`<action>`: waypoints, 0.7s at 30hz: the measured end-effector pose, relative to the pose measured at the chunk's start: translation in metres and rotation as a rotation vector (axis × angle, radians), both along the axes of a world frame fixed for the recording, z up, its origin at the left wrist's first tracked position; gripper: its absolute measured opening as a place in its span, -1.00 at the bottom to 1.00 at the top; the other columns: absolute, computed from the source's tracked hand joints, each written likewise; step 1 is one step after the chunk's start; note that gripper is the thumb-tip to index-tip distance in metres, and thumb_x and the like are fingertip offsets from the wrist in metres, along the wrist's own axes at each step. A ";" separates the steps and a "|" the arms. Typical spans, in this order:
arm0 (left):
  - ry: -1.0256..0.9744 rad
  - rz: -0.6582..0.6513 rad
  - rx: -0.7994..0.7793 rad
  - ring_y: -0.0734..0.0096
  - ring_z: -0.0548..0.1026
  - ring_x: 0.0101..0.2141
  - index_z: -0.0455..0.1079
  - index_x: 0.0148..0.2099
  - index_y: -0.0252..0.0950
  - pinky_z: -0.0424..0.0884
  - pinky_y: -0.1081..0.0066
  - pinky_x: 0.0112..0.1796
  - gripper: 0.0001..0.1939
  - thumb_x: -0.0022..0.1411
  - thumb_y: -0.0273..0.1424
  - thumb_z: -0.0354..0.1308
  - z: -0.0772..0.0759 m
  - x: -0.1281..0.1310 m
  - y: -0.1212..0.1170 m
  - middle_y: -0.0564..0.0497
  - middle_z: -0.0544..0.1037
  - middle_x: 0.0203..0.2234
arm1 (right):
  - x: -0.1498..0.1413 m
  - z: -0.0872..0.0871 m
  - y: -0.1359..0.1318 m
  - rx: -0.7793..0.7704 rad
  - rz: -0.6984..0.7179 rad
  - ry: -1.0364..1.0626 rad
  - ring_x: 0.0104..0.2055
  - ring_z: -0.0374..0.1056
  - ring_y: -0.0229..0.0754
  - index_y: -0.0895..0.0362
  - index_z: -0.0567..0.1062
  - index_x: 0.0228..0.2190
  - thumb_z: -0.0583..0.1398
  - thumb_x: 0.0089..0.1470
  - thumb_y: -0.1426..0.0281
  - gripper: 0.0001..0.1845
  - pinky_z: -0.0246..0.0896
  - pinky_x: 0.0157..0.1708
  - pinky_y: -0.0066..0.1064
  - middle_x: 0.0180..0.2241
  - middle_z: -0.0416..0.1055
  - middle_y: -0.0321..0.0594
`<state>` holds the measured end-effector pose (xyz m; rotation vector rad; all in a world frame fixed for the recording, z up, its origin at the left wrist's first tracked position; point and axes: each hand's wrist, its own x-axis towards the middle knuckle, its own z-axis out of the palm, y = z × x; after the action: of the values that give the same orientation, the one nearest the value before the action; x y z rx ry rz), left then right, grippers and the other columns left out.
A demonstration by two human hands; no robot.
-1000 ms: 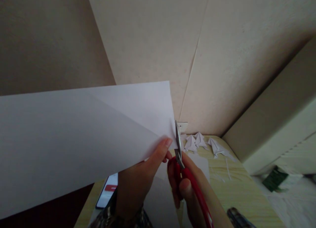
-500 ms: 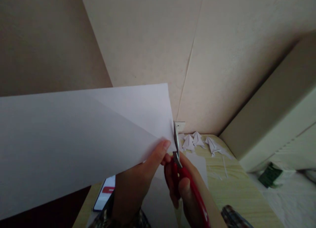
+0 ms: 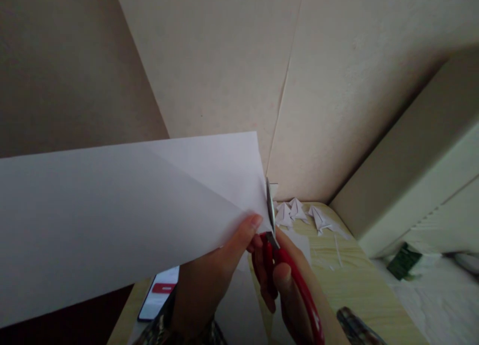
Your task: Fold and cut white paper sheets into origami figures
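A large white sheet of paper spans the left half of the view, with a faint diagonal crease near its right end. My left hand pinches its lower right corner, thumb on top. Red-handled scissors are in my right hand, fingers through the loops. Their blades point up and lie along the paper's right edge, close to my left fingertips. Whether the blades bite into the paper at this instant is hard to tell.
Several folded white paper figures sit at the back of the wooden table, with thin paper strips nearby. More white paper lies under my hands. A phone with a lit screen rests at left. Behind is a wall with a socket.
The scissors, both hands and the paper's right end have shifted slightly right in view. The blades look more closed than before. Both hands keep their holds.
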<state>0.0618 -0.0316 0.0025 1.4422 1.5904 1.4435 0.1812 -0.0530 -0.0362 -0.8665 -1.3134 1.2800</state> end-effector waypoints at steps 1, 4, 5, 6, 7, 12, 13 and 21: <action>-0.030 0.004 -0.015 0.34 0.45 -0.62 0.36 -0.65 -0.12 0.47 0.26 -0.26 -0.69 0.05 -0.18 0.24 0.000 0.000 0.000 0.18 0.49 -0.72 | 0.000 -0.001 0.000 -0.002 0.008 -0.008 -0.63 0.00 -0.35 0.06 0.26 -0.41 0.10 0.04 -0.23 -0.41 -0.13 -0.66 -0.47 -0.61 0.14 -0.43; -0.105 0.017 -0.051 0.33 0.44 -0.61 0.35 -0.67 -0.11 0.43 0.22 -0.18 -0.70 -0.02 -0.17 0.29 0.000 0.001 0.000 0.20 0.46 -0.73 | 0.001 -0.006 0.003 0.023 0.025 -0.015 -0.65 0.00 -0.37 0.07 0.26 -0.43 0.10 -0.01 -0.26 -0.38 -0.12 -0.70 -0.49 -0.60 0.16 -0.42; -0.117 0.010 -0.051 0.33 0.43 -0.61 0.35 -0.67 -0.11 0.41 0.21 -0.16 -0.70 -0.03 -0.17 0.30 0.000 0.001 0.000 0.20 0.45 -0.73 | 0.001 -0.007 0.003 0.033 0.025 -0.015 -0.66 -0.01 -0.38 0.07 0.26 -0.43 0.10 -0.02 -0.27 -0.37 -0.12 -0.71 -0.50 -0.61 0.16 -0.42; -0.125 0.001 -0.044 0.33 0.43 -0.61 0.36 -0.68 -0.11 0.40 0.21 -0.15 -0.70 -0.02 -0.18 0.29 0.001 0.001 0.000 0.21 0.45 -0.73 | 0.002 -0.008 0.004 0.035 0.027 -0.018 -0.67 -0.01 -0.39 0.07 0.26 -0.43 0.10 -0.01 -0.26 -0.38 -0.12 -0.73 -0.51 -0.61 0.15 -0.43; -0.129 -0.009 -0.033 0.34 0.43 -0.61 0.36 -0.68 -0.10 0.39 0.21 -0.15 -0.70 -0.01 -0.19 0.28 0.002 0.002 -0.001 0.21 0.46 -0.73 | 0.002 -0.008 0.005 0.033 0.025 -0.015 -0.68 -0.03 -0.39 0.07 0.25 -0.44 0.10 0.00 -0.25 -0.39 -0.12 -0.74 -0.52 -0.61 0.14 -0.43; -0.110 -0.005 -0.096 0.32 0.43 -0.60 0.31 -0.72 -0.10 0.36 0.21 -0.23 -0.65 0.00 -0.16 0.25 0.002 0.002 -0.004 0.19 0.47 -0.72 | 0.004 0.004 0.009 0.118 -0.062 -0.044 -0.64 0.01 -0.36 0.07 0.28 -0.46 0.09 0.07 -0.20 -0.43 -0.02 -0.68 -0.50 -0.60 0.19 -0.40; -0.088 -0.012 -0.109 0.30 0.43 -0.58 0.32 -0.72 -0.10 0.35 0.19 -0.21 -0.65 -0.01 -0.12 0.25 0.000 0.001 -0.003 0.18 0.47 -0.72 | 0.004 0.006 0.010 0.142 -0.071 -0.053 -0.63 0.03 -0.35 0.07 0.29 -0.47 0.09 0.07 -0.19 -0.43 0.01 -0.66 -0.49 -0.59 0.22 -0.38; -0.044 -0.069 -0.162 0.34 0.43 -0.58 0.31 -0.73 -0.09 0.34 0.26 -0.17 -0.62 0.05 -0.14 0.18 0.006 0.004 -0.006 0.21 0.47 -0.74 | 0.005 0.004 0.011 0.132 -0.039 -0.058 -0.63 0.06 -0.31 0.07 0.37 -0.43 0.10 0.06 -0.19 -0.44 -0.03 -0.66 -0.45 -0.62 0.21 -0.37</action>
<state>0.0653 -0.0379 0.0081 1.3494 1.5760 1.2680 0.1865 -0.0421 -0.0327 -0.8379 -1.4039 1.1324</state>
